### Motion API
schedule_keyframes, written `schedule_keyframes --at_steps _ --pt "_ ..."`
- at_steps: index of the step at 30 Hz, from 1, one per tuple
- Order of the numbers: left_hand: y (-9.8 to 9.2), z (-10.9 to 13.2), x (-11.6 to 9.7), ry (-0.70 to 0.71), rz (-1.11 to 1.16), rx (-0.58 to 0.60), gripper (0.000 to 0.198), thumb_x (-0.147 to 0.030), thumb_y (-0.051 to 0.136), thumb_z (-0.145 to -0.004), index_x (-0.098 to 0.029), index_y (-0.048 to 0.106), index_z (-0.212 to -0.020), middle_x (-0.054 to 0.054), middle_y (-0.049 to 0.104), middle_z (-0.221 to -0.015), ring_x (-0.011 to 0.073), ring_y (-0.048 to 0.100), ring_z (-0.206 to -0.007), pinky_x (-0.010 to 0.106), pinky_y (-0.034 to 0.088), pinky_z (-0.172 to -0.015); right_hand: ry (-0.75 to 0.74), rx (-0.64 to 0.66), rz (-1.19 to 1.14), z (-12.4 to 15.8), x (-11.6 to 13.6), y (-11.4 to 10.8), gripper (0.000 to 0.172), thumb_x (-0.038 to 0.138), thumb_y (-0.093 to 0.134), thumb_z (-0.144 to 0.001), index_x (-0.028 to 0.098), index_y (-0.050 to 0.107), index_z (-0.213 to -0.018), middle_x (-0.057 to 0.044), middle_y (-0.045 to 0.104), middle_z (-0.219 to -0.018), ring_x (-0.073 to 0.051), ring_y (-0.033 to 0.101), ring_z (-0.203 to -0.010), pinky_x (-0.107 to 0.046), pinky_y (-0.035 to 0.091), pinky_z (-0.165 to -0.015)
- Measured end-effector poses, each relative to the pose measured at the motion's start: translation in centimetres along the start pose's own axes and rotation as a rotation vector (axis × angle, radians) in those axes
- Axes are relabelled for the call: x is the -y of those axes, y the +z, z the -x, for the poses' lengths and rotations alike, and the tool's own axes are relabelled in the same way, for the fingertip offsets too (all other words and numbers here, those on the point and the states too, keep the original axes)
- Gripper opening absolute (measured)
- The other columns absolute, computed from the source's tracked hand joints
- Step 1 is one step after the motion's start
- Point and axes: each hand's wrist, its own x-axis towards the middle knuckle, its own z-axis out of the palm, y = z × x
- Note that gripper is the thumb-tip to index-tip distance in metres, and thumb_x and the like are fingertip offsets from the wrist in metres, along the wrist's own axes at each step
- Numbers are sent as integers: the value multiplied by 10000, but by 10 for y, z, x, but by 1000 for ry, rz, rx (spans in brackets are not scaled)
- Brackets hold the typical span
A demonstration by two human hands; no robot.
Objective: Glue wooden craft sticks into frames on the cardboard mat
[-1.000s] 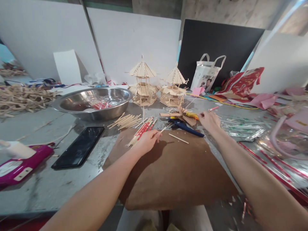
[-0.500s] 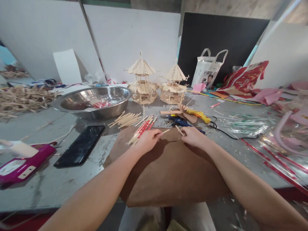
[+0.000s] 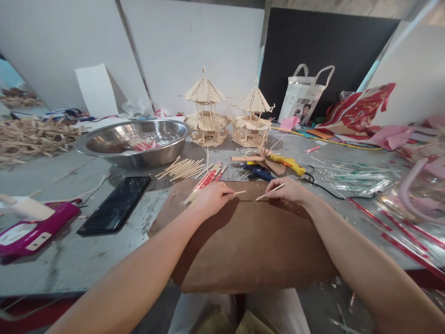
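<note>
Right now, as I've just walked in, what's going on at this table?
A person is handling thin sticks over a brown board. The left hand holds one short stick, the right hand another, their near ends apart. Red-marked sticks lie beside the left hand, with a pile of plain sticks beyond. Farther back stand two pagoda-like stick models, right of a metal basin.
</note>
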Motion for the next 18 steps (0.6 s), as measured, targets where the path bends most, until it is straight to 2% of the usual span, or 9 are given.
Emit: schedule_keyframes --at_steps 4,7,9,11,13,15,18 --pt "0 1 1 -19 -30 39 268 -359 411 -782 -242 650 -811 9 580 -753 121 499 -679 227 341 -616 -34 44 89 1 0 -5 287 392 607 -595 141 603 -735 -8 572 -617 -96 506 -551 -194 364 -466" --pt "0 1 2 -9 -37 40 290 -371 398 -785 -235 654 -793 14 579 -741 126 500 -676 230 343 -617 -70 27 68 1 1 -10 315 403 508 -681 168 588 -875 -8 573 -685 -100 513 -601 -200 378 -504" --pt "0 1 2 -8 -35 38 300 -380 392 -786 -234 654 -784 14 580 -743 128 503 -678 231 344 -620 -114 -16 110 2 1 -13 305 386 498 -687 164 577 -880 -12 576 -720 -103 518 -632 -214 396 -562" --pt "0 1 3 -8 -45 41 303 -383 389 -787 -236 654 -782 13 580 -745 127 506 -684 230 342 -620 -169 -23 271 2 3 -12 292 368 537 -659 154 585 -852 -20 583 -741 -110 515 -642 -225 398 -595" --pt "0 1 3 0 -61 52 301 -382 388 -787 -239 653 -775 9 580 -740 125 507 -687 226 337 -612 -221 44 465 3 6 -8 268 342 569 -635 155 599 -824 -25 592 -757 -119 517 -652 -227 394 -600" --pt "0 1 3 10 -74 65 304 -386 385 -787 -242 653 -770 7 579 -733 123 508 -687 223 332 -602 -260 140 613 3 9 -1 214 316 558 -649 162 610 -790 -26 599 -749 -125 523 -659 -226 389 -597" --pt "0 1 2 11 -86 78 300 -392 388 -785 -253 653 -775 4 579 -737 119 509 -678 220 327 -587 -283 178 757 2 11 7 170 289 503 -703 168 610 -754 -28 599 -718 -126 524 -643 -229 377 -585"
